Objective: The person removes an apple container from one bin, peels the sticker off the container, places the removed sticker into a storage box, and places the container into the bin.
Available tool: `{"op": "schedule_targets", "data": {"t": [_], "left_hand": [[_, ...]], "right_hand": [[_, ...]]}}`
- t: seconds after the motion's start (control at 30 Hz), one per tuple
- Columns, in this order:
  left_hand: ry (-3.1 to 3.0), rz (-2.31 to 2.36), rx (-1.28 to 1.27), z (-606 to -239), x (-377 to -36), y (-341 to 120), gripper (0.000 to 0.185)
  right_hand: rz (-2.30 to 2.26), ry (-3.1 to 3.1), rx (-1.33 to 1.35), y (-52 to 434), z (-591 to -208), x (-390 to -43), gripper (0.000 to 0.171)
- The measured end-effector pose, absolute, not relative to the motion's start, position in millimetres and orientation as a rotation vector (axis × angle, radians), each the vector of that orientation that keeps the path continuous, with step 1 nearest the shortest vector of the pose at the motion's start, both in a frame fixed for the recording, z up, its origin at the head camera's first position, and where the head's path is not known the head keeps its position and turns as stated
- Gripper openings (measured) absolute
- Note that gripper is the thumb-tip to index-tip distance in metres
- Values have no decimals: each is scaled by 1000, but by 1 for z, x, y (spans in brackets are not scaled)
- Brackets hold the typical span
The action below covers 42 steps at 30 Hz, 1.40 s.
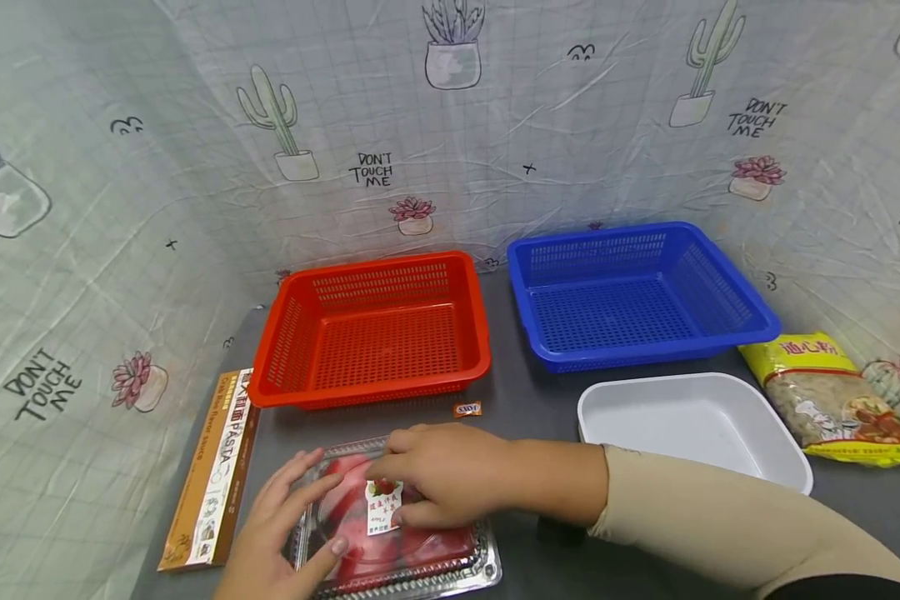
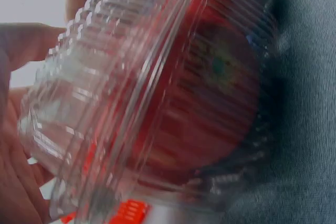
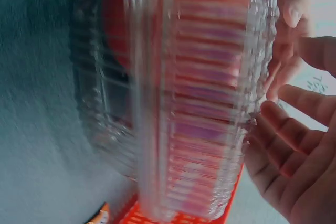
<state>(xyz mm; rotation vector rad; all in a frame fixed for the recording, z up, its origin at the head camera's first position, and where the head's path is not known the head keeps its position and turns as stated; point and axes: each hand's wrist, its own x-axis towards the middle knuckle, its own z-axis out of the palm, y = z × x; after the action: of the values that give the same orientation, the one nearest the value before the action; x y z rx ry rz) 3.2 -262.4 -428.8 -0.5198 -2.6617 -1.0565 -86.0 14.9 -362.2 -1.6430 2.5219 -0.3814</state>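
Head view: both hands, left hand (image 1: 281,525) and right hand (image 1: 442,475), are resting with relaxed, spread fingers on the clear lidded box (image 1: 397,533) of red fruit on the counter (image 1: 532,400).

The clamshell box (image 1: 397,533) is clear, glossy ribbed plastic. Both baskets, red (image 1: 375,333) and blue (image 1: 630,292), are shiny perforated plastic. The tabletop (image 1: 525,400) looks matt, perhaps cloth; the backdrop (image 1: 495,125) is creased fabric.
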Motion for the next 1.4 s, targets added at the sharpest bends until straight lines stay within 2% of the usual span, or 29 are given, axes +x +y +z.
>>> {"op": "schedule_targets", "data": {"t": [0.27, 0.6, 0.9, 1.4], "left_hand": [[-2675, -892, -613, -433, 0, -261, 71], [-2671, -829, -637, -436, -1, -261, 75], [-2681, -799, -634, -438, 0, -262, 76], [-2647, -801, -646, -443, 1, -262, 76]], "right_hand": [[-6, 2470, -1604, -6, -351, -89, 64], [228, 2418, -1565, -27, -342, -91, 59], [274, 2392, -1494, -36, -337, -88, 63], [297, 2403, -1500, -41, -335, -85, 55]]}}
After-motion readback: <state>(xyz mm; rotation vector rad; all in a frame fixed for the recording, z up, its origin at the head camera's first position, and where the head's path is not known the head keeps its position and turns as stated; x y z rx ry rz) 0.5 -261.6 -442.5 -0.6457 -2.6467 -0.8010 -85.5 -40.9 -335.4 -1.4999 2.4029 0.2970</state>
